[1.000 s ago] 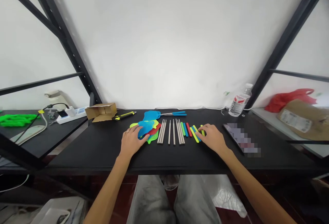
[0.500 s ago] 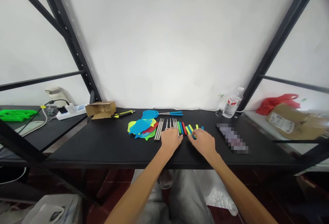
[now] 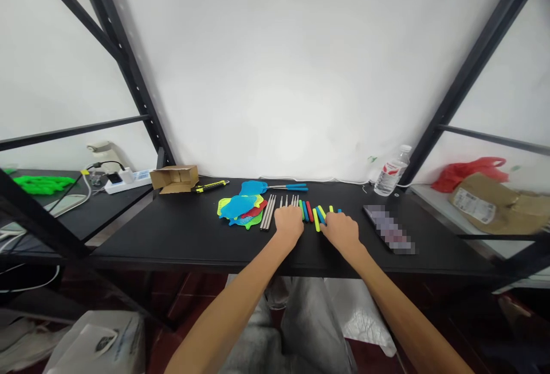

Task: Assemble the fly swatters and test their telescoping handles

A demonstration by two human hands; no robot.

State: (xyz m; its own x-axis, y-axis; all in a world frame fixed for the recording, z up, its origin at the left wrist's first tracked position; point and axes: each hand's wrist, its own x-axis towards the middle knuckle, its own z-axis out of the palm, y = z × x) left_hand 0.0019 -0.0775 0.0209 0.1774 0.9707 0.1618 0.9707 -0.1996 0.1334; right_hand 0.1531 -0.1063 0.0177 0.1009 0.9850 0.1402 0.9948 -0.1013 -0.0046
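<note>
My left hand (image 3: 289,224) is closed over the near ends of several slim metal rods (image 3: 295,201); its fingertips are hidden. Just right of it lie green, blue and red tube-shaped grips (image 3: 309,211) in a row. My right hand (image 3: 342,231) is curled over more blue and yellow grips, its fingers mostly hidden. One yellow grip (image 3: 316,220) shows beside its thumb. Thicker metal rods (image 3: 268,212) lie left of my left hand. Beyond them is a pile of fly swatter heads (image 3: 239,207), blue, yellow, red and green.
A blue fly swatter (image 3: 253,188) lies behind the pile. At the back left are an open cardboard box (image 3: 175,179) and a yellow-black utility knife (image 3: 212,186). A water bottle (image 3: 390,174) stands back right, near a blurred-out flat object (image 3: 389,229). Black shelf posts flank the table.
My left thumb, earlier stretched toward the coloured grips, is now tucked in. My right hand has shifted slightly right, and a yellow grip beside it shows more fully. The camera view has shifted slightly.
</note>
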